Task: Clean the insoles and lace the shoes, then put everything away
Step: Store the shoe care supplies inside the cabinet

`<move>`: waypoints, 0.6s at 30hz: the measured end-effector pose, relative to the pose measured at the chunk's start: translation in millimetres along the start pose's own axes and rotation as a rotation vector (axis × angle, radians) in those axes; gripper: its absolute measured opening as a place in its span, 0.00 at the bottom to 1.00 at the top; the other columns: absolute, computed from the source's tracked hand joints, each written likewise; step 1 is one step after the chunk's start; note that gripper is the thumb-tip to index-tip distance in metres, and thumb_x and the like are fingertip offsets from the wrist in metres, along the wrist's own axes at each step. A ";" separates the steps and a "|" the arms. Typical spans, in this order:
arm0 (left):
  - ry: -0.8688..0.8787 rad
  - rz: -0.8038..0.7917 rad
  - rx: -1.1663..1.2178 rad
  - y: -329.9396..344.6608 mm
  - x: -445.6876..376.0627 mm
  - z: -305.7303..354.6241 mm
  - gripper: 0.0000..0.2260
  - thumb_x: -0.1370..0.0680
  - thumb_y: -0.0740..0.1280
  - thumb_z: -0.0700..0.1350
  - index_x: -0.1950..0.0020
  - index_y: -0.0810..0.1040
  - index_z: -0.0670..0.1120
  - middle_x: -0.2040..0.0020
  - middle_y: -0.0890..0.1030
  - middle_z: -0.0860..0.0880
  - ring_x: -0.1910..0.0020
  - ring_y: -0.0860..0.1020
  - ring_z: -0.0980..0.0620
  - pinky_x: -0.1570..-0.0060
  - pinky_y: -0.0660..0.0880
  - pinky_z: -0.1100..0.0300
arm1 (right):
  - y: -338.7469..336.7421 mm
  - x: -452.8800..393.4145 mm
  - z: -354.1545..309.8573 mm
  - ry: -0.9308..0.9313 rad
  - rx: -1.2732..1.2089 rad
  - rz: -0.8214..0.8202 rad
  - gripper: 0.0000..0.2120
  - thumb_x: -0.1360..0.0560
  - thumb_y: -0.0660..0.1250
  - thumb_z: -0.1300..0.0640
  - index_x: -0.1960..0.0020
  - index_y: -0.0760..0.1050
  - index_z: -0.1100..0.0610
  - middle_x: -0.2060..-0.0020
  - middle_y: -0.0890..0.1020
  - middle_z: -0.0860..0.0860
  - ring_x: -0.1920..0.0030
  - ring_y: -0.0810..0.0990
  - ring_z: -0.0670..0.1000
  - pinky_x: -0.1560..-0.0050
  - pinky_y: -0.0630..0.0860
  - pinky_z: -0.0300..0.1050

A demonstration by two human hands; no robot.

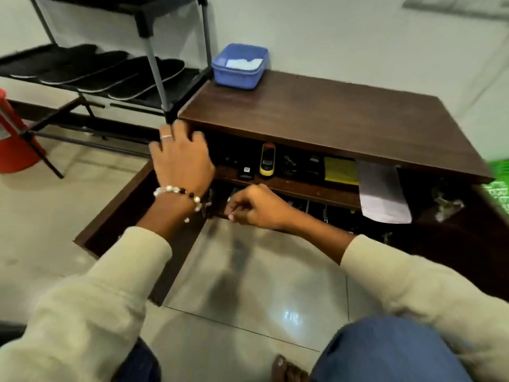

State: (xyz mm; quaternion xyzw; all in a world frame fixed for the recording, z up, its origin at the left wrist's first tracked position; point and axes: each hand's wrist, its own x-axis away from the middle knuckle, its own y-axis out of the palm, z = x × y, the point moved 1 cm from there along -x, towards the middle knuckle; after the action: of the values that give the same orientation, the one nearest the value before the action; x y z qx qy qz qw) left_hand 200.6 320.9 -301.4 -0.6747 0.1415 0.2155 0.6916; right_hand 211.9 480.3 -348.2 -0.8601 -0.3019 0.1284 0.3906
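Dark brown wood forms the low cabinet (316, 117) across the centre and right of the frame, with its left door (115, 221) swung open toward the lower left. Four black insoles with pale edges (99, 68) are laid side by side on the middle shelf of a black metal rack (154, 64) at the upper left, just beside the cabinet. A blue plastic tub holding white material (239, 66) is set on the cabinet top at its rear left corner.

The left hand (181, 158), ringed and with a bead bracelet at the wrist, is raised at the cabinet's upper left opening with fingers spread and relaxed; nothing is held in its grip. The right hand (254, 206) is placed at the front edge of the lower compartment, its fingers curled together around something small and dark; what is gripped cannot be told.

On the inner shelf are seen a yellow-and-black shoe polish applicator (267, 161), round dark tins (290, 164), a yellow cloth (340, 169) and a pale folded cloth (384, 194) hanging over the shelf edge. A red container (12, 139) stands on the tiled floor at the far left.
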 end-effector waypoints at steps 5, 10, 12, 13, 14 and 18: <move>-0.194 -0.531 -0.011 -22.9 -16.2 -48.0 0.15 0.22 0.63 0.45 0.38 0.73 0.40 0.41 0.74 0.35 0.43 0.74 0.33 0.46 0.74 0.44 | -26.3 -6.5 -58.9 -0.100 0.208 -0.169 0.08 0.26 0.70 0.56 0.48 0.81 0.57 0.56 0.84 0.49 0.56 0.81 0.42 0.54 0.75 0.34; -0.210 -0.570 0.117 -33.0 -21.0 -66.8 0.13 0.23 0.66 0.41 0.41 0.73 0.39 0.42 0.73 0.35 0.45 0.75 0.34 0.49 0.74 0.45 | -36.1 -0.9 -85.5 -0.070 0.306 -0.262 0.10 0.25 0.69 0.54 0.47 0.80 0.57 0.62 0.79 0.42 0.64 0.76 0.36 0.62 0.69 0.28; -0.208 -0.593 0.181 -36.1 -22.6 -68.4 0.14 0.25 0.69 0.43 0.42 0.74 0.40 0.44 0.75 0.36 0.46 0.76 0.37 0.50 0.74 0.48 | -37.6 2.1 -90.4 -0.035 0.309 -0.289 0.11 0.25 0.69 0.51 0.48 0.80 0.56 0.62 0.80 0.44 0.63 0.77 0.39 0.60 0.72 0.33; -0.195 -0.604 0.214 -37.2 -23.1 -67.9 0.15 0.25 0.71 0.45 0.41 0.76 0.41 0.45 0.76 0.38 0.47 0.76 0.40 0.51 0.75 0.51 | -37.4 3.7 -92.7 -0.012 0.298 -0.300 0.12 0.25 0.68 0.49 0.48 0.80 0.56 0.62 0.81 0.46 0.63 0.79 0.42 0.59 0.75 0.36; -0.189 -0.616 0.248 -38.5 -21.6 -65.4 0.17 0.26 0.72 0.46 0.39 0.77 0.44 0.46 0.78 0.41 0.48 0.77 0.42 0.51 0.76 0.52 | -36.7 5.3 -94.4 0.017 0.271 -0.292 0.14 0.25 0.68 0.47 0.49 0.80 0.57 0.63 0.82 0.47 0.63 0.81 0.44 0.58 0.78 0.40; -0.341 -0.587 0.693 -26.6 -10.4 -45.8 0.22 0.30 0.76 0.42 0.37 0.79 0.50 0.44 0.81 0.45 0.50 0.81 0.43 0.51 0.81 0.51 | -31.8 15.6 -97.9 0.205 0.025 -0.153 0.23 0.29 0.70 0.40 0.50 0.80 0.60 0.64 0.83 0.53 0.64 0.83 0.49 0.64 0.82 0.42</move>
State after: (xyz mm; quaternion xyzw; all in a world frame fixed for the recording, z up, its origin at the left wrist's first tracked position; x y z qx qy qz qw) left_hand 208.9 274.4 -275.4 -0.3713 -0.1069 0.0589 0.9205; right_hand 255.6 448.1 -259.3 -0.8384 -0.3235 0.0133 0.4386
